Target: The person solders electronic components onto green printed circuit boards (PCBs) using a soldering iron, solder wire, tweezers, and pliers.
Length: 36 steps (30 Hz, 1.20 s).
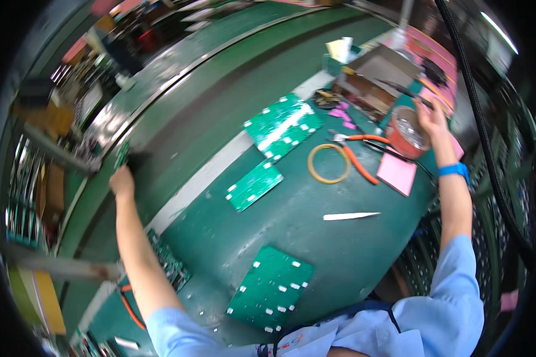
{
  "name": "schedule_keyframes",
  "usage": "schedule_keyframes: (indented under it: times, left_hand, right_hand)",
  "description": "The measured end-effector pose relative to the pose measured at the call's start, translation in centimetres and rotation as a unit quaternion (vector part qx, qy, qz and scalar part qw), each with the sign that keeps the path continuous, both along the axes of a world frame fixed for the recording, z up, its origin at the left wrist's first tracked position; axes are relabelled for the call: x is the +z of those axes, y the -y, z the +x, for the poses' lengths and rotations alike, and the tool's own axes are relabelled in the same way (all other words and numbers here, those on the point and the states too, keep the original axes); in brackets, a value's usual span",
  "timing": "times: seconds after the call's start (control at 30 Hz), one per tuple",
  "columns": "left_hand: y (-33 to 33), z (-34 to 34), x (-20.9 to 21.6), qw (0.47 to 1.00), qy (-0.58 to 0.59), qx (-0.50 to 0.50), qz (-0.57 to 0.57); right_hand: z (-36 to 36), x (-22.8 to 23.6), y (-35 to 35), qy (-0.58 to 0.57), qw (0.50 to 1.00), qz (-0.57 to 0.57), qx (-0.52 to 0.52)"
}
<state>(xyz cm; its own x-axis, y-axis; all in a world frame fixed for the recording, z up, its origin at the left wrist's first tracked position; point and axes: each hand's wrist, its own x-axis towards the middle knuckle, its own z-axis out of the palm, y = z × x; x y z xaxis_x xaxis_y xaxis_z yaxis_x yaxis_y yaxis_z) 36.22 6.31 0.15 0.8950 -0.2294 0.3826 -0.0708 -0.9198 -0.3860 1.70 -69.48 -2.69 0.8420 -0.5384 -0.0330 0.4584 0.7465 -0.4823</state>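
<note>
My left hand [122, 182] is stretched out to the far left over the green conveyor belt, its fingers closed on a small green circuit board [122, 154], blurred by motion. My right hand [435, 121] is raised at the right, gripping a slim dark pen-like tool [412, 94] whose thin end points left. Just beside that hand stands a red round tub [406, 135] with shiny contents. A large green circuit board [272, 287] with white connectors lies on the bench before me. Two more, a large board [283, 126] and a smaller board [254, 185], lie farther off near the belt.
Orange-handled cutters [358, 156], a yellow tape ring [329, 164], a pink note pad [397, 174] and a white pointed strip [351, 216] rest on the green bench. An open cardboard box [381, 74] stands at the back right. A black cable [479, 119] hangs at the right.
</note>
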Motion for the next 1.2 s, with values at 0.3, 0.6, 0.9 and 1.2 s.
schedule_keyframes:
  times: [0.3, 0.6, 0.9, 1.2]
  left_hand:
    - [4.4, -5.2, 7.3, 0.994, 0.049, -0.077, -0.06]
    - [7.7, -15.0, 9.9, 0.977, 0.057, -0.18, -0.104]
    - [10.7, -24.0, 6.0, 0.96, -0.067, -0.236, -0.137]
    - [10.7, -26.7, 3.3, 0.956, -0.134, -0.221, -0.14]
  right_hand:
    - [-0.6, 4.2, -9.7, -0.151, 0.941, -0.17, -0.25]
    - [-0.9, 8.1, -14.0, -0.097, 0.962, -0.255, -0.009]
    - [3.3, 6.2, -14.1, -0.265, 0.84, -0.442, -0.17]
    - [3.1, 8.0, -14.2, -0.147, 0.626, -0.744, -0.184]
